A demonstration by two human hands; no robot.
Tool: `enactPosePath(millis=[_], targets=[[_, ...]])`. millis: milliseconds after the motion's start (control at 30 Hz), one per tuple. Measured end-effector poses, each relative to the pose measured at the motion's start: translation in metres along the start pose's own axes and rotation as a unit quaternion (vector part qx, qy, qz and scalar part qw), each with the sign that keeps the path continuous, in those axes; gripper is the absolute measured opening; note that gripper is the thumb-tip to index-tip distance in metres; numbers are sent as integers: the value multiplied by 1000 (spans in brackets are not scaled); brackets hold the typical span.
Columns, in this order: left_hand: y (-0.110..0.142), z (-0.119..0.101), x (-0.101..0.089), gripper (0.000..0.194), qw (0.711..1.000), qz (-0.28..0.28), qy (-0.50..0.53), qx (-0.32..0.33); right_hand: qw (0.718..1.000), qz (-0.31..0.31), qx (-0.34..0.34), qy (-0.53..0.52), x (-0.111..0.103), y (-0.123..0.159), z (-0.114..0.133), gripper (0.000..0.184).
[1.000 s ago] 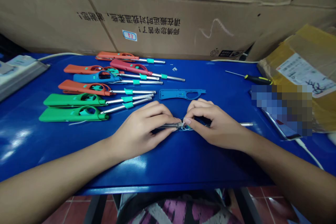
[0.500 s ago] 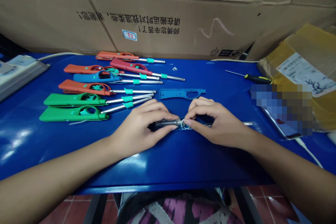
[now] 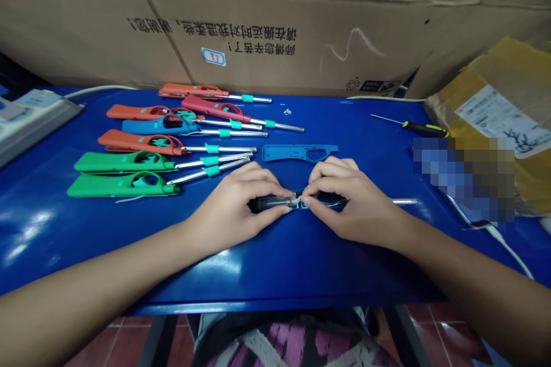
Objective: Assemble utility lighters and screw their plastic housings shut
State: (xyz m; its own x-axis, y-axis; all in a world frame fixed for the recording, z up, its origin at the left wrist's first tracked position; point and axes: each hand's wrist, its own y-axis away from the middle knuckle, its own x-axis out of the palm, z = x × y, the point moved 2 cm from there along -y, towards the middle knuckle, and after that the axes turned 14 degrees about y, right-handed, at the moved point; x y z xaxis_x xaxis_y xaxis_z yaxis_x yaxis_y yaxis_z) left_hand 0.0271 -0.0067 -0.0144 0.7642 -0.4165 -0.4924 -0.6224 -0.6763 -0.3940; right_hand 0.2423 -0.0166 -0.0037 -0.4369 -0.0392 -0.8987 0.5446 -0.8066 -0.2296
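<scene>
My left hand (image 3: 247, 199) is closed round a dark translucent gas tank (image 3: 273, 202), thumb and fingers on its sides. My right hand (image 3: 348, 195) pinches a thin white tube (image 3: 301, 202) at the tank's right end; its exact hold is partly hidden by the fingertips. Under both hands lies the opened blue half of a lighter body, mostly covered. Its metal barrel (image 3: 404, 201) sticks out to the right of my right hand. Just beyond the hands rests a separate blue casing half (image 3: 284, 153), inner side up.
Several long-nosed lighters, among them a green one (image 3: 116, 185) and a red one (image 3: 209, 107), lie at the left. Small screws (image 3: 287, 112) are scattered behind. A screwdriver (image 3: 424, 128), a phone (image 3: 462, 206) and a taped parcel (image 3: 508, 109) are at the right. A large carton (image 3: 241, 17) walls the back.
Both hands stay at the lighter parts. The loose white loop that showed beside my right fingertips is less visible now, and the fingers have shifted slightly.
</scene>
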Motion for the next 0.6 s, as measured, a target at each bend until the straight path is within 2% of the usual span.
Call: enactPosePath(millis=[167,267,433,600], targets=[[1,2,2,19,1000,12,-14,5,998,-41,-5,57,-7,2,6,14],[0,4,4,23,1000,12,-16,3,997,-25,-9,69,-6,1,6,6],[1,5,3,33,1000,4,-13,-5,997,-9,-14,80,1,1,4,11],[0,-2,-5,41,999,25,3,-25,998,-1,-6,61,5,1,3,13]])
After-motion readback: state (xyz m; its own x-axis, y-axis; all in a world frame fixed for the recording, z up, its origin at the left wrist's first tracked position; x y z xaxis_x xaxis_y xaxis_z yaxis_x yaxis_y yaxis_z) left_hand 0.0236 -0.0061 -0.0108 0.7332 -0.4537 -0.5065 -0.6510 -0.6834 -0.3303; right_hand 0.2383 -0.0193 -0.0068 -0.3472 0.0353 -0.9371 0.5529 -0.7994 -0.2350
